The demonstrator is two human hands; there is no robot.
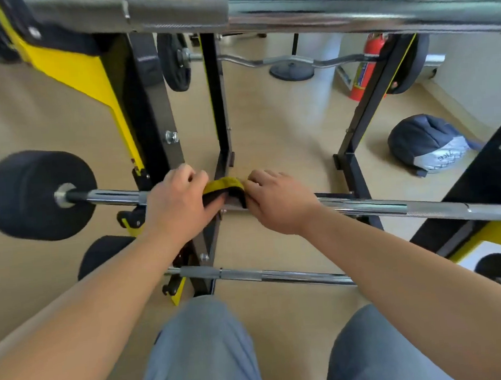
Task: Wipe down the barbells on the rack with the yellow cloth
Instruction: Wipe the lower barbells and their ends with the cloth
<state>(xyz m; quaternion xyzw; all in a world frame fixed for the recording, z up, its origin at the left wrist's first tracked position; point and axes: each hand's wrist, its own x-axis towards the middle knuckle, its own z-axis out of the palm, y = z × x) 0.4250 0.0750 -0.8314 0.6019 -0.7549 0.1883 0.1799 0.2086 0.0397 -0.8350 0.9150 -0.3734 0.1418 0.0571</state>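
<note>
both hands grip the yellow cloth [225, 188], which is draped over the middle barbell [393, 208] on the black and yellow rack [149, 119]. the left hand [179, 203] pinches its left end, the right hand [276, 201] its right end, close together. another barbell [279, 275] sits lower, one higher [349, 12].

The barbell [393, 208] is glossy chrome metal with a rough knurled stretch; the yellow cloth [225, 185] looks soft.
</note>
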